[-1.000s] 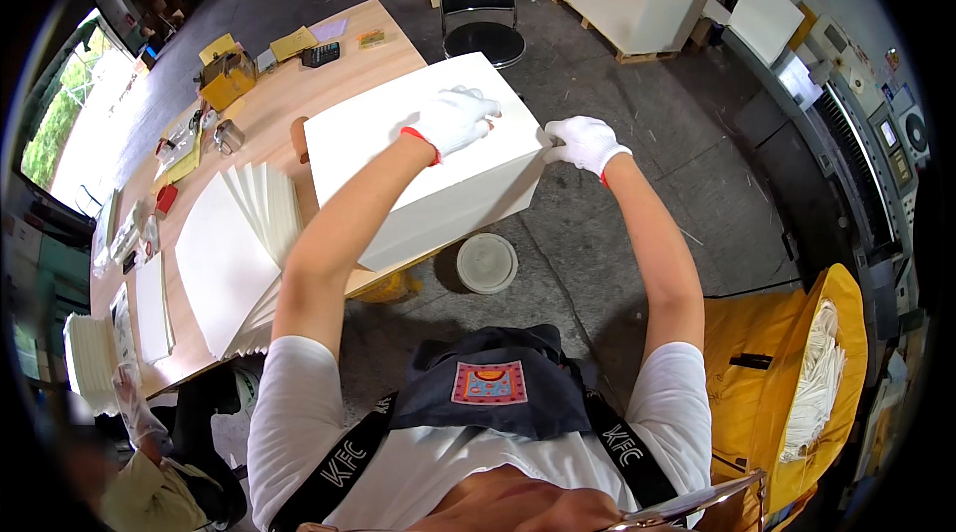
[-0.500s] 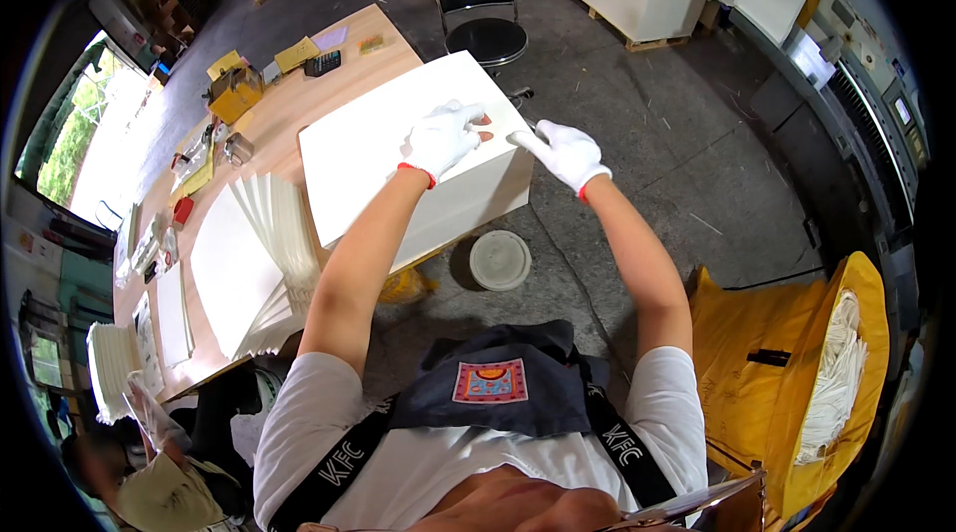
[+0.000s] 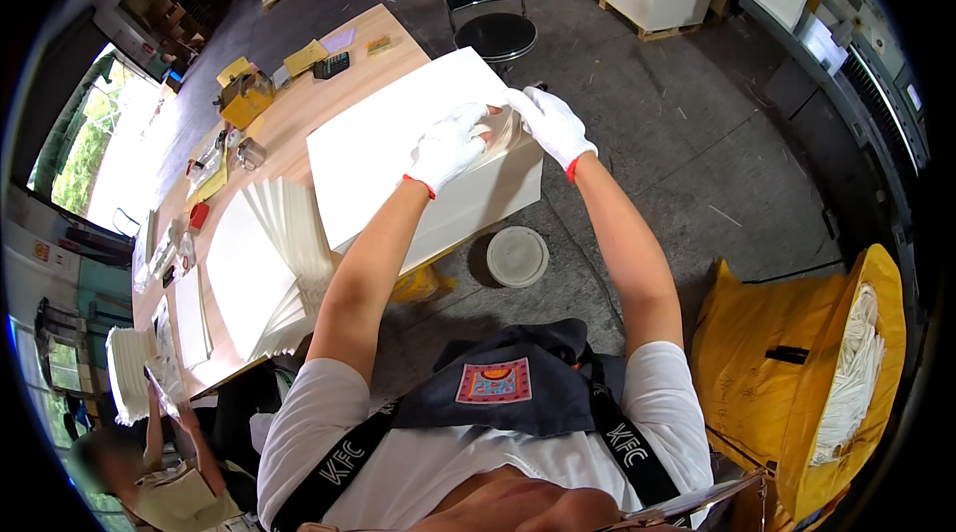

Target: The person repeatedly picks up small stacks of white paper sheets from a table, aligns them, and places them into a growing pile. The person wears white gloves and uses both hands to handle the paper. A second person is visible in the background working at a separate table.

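A tall stack of large white paper sheets (image 3: 388, 154) stands at the near right end of the wooden table. My left hand (image 3: 450, 146), in a white glove with bare thumb and index tips, lies on top of it with those fingers apart, close to the right corner. My right hand (image 3: 553, 124), gloved too, is closed on sheets at that corner. Between my two hands the upper sheets (image 3: 508, 132) bend up and fan apart. How many sheets are gripped is hidden by the right hand's fingers.
Left on the wooden table (image 3: 289, 106) lies a fanned paper pile (image 3: 254, 263); beyond are a yellow box (image 3: 245, 102) and a calculator (image 3: 332, 65). A round bucket (image 3: 518, 256), black chair (image 3: 495, 32) and yellow sack (image 3: 762, 373) stand around. A co-worker (image 3: 179, 482) sits lower left.
My right hand has moved left onto the stack's corner and closed on sheets, which now bend up. My left hand stays on the stack. The co-worker's arms have shifted.
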Tool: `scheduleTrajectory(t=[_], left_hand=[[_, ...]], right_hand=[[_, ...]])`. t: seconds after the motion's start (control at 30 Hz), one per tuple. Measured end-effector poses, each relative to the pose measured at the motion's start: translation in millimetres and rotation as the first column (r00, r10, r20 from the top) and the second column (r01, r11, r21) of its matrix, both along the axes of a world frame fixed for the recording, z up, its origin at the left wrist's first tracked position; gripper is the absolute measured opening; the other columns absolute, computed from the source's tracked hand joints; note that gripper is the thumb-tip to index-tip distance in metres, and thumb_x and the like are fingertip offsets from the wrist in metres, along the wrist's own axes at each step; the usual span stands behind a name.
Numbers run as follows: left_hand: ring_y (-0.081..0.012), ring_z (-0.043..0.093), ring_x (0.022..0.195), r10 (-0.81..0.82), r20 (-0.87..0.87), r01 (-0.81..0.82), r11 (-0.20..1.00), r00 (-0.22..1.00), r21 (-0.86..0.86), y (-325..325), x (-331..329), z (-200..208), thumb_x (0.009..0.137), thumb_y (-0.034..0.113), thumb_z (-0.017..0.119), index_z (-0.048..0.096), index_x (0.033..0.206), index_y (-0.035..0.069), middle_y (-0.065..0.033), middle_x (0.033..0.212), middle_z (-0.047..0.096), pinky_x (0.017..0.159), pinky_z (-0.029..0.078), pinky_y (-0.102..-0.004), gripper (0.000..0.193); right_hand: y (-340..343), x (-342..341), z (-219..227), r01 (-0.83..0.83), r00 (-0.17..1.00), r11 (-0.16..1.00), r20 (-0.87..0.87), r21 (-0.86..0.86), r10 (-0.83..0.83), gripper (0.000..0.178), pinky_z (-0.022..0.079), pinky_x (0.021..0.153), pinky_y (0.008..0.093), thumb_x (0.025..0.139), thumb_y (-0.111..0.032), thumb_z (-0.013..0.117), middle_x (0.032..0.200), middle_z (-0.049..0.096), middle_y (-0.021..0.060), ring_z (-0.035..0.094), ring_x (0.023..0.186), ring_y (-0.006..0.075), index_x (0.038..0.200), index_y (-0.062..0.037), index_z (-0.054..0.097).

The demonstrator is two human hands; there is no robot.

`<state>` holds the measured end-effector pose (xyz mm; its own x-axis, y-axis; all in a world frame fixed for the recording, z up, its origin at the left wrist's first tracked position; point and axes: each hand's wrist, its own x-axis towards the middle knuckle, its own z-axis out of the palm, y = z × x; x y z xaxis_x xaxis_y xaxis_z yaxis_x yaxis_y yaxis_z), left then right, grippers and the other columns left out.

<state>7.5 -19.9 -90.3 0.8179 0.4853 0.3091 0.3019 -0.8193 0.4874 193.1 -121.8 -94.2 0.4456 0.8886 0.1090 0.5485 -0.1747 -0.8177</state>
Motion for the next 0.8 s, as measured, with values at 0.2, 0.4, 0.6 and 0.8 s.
scheduleTrajectory(t=[0.2, 0.4, 0.6, 0.8], left_hand=[[-0.0264, 0.066, 0.111, -0.023, -0.028, 0.016, 0.976, 0.999, -0.219, -4.3, -2.6, 11.0, 0.094, 0.018, 0.066, 0.063, 0.129, 0.009, -0.0139, 0.121, 0.069, 0.095, 0.051, -0.035, 0.037], [-0.0236, 0.066, 0.105, 0.028, -0.034, -0.037, 0.955, 0.999, -0.295, -5.8, -2.6, 8.4, 0.088, 0.019, 0.073, 0.063, 0.129, 0.009, -0.0122, 0.117, 0.069, 0.093, 0.052, -0.0344, 0.043], [-0.0275, 0.068, 0.104, 0.01, 0.028, -0.005, 0.98, 1.0, -0.2, -8.2, -2.5, 8.0, 0.094, 0.023, 0.066, 0.063, 0.132, 0.013, -0.0151, 0.123, 0.069, 0.092, 0.053, -0.0373, 0.04], [-0.0299, 0.068, 0.105, 0.003, -0.011, -0.005, 0.989, 1.0, -0.146, -10.1, -4.7, 7.5, 0.099, 0.023, 0.058, 0.064, 0.132, 0.019, -0.0147, 0.116, 0.071, 0.093, 0.052, -0.0377, 0.034]], right_hand=[[-3.6, -11.0, -20.8, 0.13, 0.991, 0.979, -0.056, 0.157, -0.123, 0.062, 0.047, 0.081, 0.0463, 0.101, -0.061, 0.036, 0.082, 0.067, 0.0159, 0.066, 0.087, 0.0376, 0.094, -0.007, 0.065], [-6.1, -14.6, -21.9, 0.119, 0.993, 0.979, -0.049, 0.167, -0.112, 0.059, 0.047, 0.081, 0.0474, 0.103, -0.056, 0.033, 0.081, 0.067, 0.0149, 0.066, 0.087, 0.0393, 0.095, -0.0082, 0.065], [-7.0, -16.5, -23.8, 0.143, 0.99, 0.975, -0.008, 0.168, -0.144, 0.058, 0.048, 0.082, 0.0491, 0.104, -0.057, 0.033, 0.087, 0.07, 0.0182, 0.066, 0.092, 0.0404, 0.1, -0.0087, 0.065], [-6.4, -19.7, -25.6, 0.148, 0.977, 0.975, 0.127, 0.165, -0.17, 0.054, 0.05, 0.081, 0.0501, 0.105, -0.055, 0.035, 0.095, 0.07, 0.0217, 0.067, 0.094, 0.0425, 0.105, -0.0093, 0.064]])
